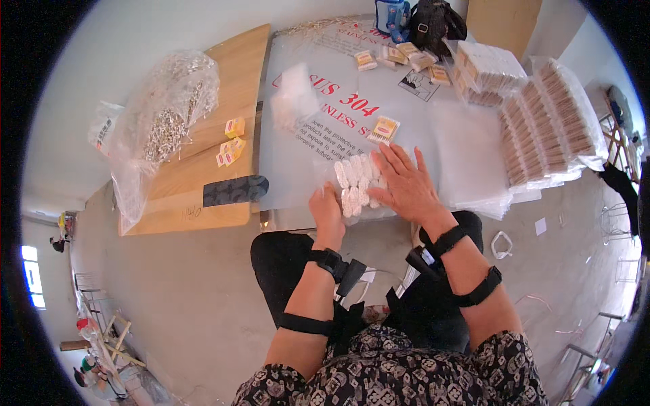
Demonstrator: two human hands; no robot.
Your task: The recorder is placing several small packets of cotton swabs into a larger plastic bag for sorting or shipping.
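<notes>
Several bundles of cotton swabs (351, 184), their white tips facing up, lie side by side in a clear plastic bag at the near edge of the table. My left hand (326, 211) is closed at the bag's left edge, pinching the thin film. Flat over the right side of the bundles rests my right hand (409, 186), fingers spread, partly hiding them. Just beyond my right fingertips lies one small cotton swab pack (384, 128) with a yellow label. A stack of flat clear plastic bags (474, 162) sits to the right of my right hand.
Filled bags of swabs (552, 122) stand at the right. More small packs (413, 55) and a black backpack (437, 26) are at the back. On the wooden board (189, 210) at left are a big bag of loose swabs (172, 115) and yellow labels (231, 150).
</notes>
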